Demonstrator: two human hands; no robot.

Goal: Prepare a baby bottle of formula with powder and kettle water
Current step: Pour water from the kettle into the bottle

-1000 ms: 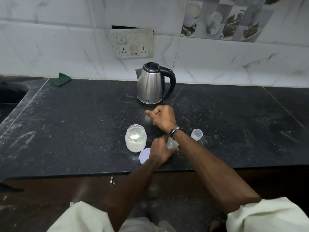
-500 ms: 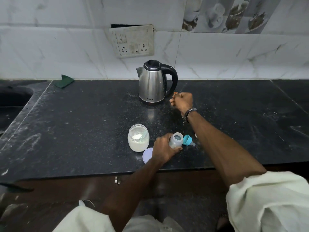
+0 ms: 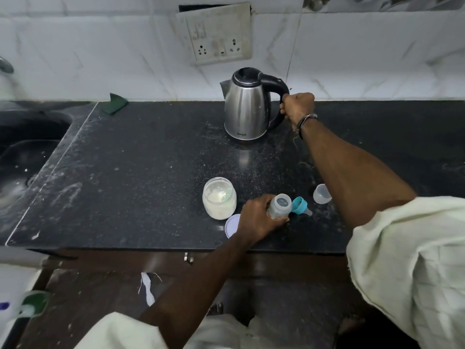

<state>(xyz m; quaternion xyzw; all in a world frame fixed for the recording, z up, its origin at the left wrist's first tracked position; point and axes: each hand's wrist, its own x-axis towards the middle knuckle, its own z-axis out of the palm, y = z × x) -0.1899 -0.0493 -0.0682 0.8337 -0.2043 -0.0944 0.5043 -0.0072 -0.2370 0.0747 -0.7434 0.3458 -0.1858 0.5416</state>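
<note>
Gripping the kettle [image 3: 247,107] handle, my right hand [image 3: 298,107] has its fingers curled round it at the bench's back. My left hand [image 3: 256,217] clasps the open bottle [image 3: 279,206], upright, nearer me and slightly left of the kettle's spout.

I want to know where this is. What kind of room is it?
Most likely a home kitchen. A kettle stands on a dark stone counter, a sink is at the left, and the wall is tiled, with a socket above the kettle.
</note>
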